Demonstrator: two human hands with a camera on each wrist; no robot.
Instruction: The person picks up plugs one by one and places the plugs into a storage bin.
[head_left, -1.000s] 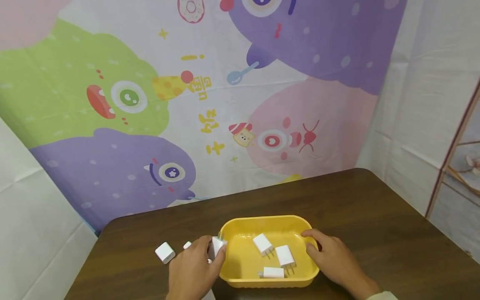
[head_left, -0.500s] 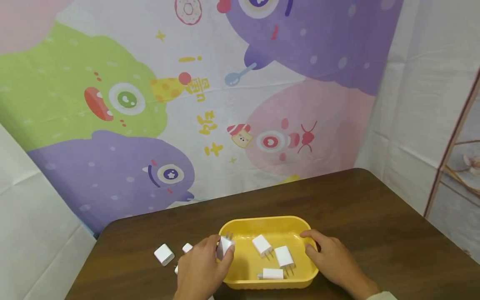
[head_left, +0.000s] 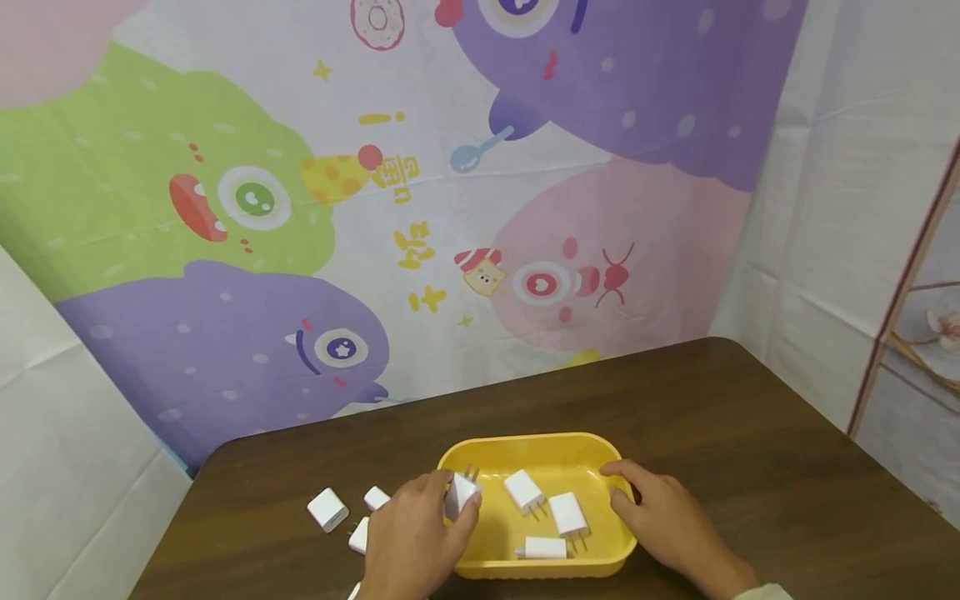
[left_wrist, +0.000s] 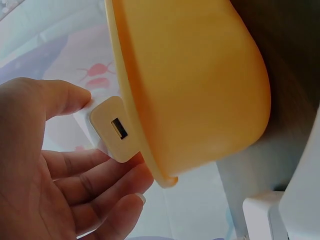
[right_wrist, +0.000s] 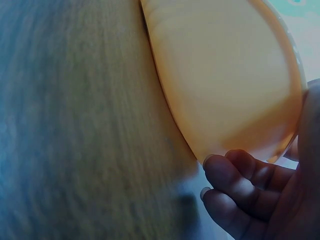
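Over the left rim of the yellow tray (head_left: 536,569), the left hand (head_left: 416,533) pinches a white charger (head_left: 461,497) between thumb and fingers, prongs pointing up and away. The left wrist view shows the held charger's (left_wrist: 112,129) port face close to the tray's outer wall (left_wrist: 195,85). At the tray's right end the right hand (head_left: 671,521) grips the rim with curled fingers; in the right wrist view its fingers (right_wrist: 225,182) lie against the tray's wall (right_wrist: 225,75). Inside the tray lie three white chargers (head_left: 523,491), (head_left: 568,513), (head_left: 545,547).
Left of the tray, on the dark wooden table (head_left: 697,417), are several white chargers (head_left: 327,509), some partly hidden by the left hand. A cartoon-printed cloth (head_left: 420,350) hangs behind the table, with pale cloth at both sides.
The left hand has moved right with its charger, from beside the tray's left rim to above its inner edge. More chargers show behind that hand. The right hand has stayed on the rim.
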